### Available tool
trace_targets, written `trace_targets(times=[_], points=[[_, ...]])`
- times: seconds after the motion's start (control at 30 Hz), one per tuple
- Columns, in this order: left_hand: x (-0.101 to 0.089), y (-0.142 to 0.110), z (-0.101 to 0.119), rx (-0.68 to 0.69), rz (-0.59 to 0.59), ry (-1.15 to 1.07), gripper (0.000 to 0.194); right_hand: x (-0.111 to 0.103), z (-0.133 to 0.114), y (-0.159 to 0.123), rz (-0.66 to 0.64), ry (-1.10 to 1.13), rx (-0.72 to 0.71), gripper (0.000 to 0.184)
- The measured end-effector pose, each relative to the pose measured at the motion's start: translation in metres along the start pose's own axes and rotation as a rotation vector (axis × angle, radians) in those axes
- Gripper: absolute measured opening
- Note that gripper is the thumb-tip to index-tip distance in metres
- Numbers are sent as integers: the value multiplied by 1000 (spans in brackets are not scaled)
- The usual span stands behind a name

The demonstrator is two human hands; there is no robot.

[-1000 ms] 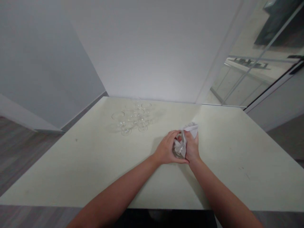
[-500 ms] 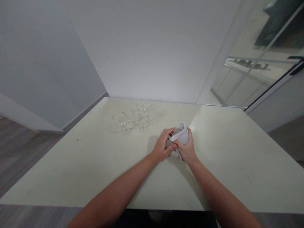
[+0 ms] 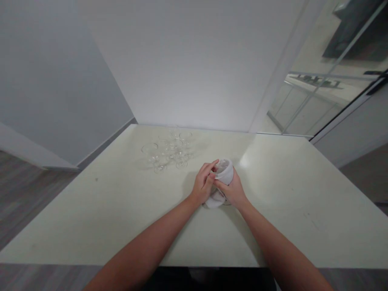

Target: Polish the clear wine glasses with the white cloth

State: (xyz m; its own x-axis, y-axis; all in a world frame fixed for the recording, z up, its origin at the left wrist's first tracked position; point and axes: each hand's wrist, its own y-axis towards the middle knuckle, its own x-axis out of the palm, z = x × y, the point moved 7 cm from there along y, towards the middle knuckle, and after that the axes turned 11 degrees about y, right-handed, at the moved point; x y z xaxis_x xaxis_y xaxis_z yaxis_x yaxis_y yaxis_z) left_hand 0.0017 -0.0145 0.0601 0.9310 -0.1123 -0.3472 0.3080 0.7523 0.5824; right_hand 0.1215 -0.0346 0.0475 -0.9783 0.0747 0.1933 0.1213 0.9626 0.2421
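A stemmed glass (image 3: 222, 165) is held upright near the middle of the table, a white cloth (image 3: 226, 176) wrapped around its bowl. My right hand (image 3: 235, 190) grips the bowl through the cloth from the right, its thumb across the front. From the left, my left hand (image 3: 202, 182) closes its fingers on the cloth at the glass's side. A loose end of the cloth hangs below the hands onto the table. The glass's foot partly shows beside it; the fingers and cloth hide most of the stem.
Several clear stemmed glasses (image 3: 176, 151) stand clustered at the back left of the pale table (image 3: 121, 214). A white wall (image 3: 194, 81) rises along the far edge. Glass panels (image 3: 315, 97) with a frame stand at the right.
The cloth now lies around the outside of the glass's rim, with one end lower toward the table. Both hands have shifted slightly left, still on the glass and cloth.
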Motion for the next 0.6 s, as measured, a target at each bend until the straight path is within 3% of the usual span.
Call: trace_targets(times=[0.1,0.23,0.37,0.47,0.6], points=[[-1,0,-3,-27,27,2,58,-1,1,-1,-12,50,-5,61],[-1,-1,-6,-40,53,-10,56,-5,17,-7,-26,134,145,42],[1,-1,-6,-19,28,-16,55,-9,27,-9,-32,111,208,49],[3,-1,-7,-31,3,8,70,-8,28,-6,-39,148,187,47],[1,-2,-6,-87,60,-57,85,-5,24,-1,11,344,144,47]])
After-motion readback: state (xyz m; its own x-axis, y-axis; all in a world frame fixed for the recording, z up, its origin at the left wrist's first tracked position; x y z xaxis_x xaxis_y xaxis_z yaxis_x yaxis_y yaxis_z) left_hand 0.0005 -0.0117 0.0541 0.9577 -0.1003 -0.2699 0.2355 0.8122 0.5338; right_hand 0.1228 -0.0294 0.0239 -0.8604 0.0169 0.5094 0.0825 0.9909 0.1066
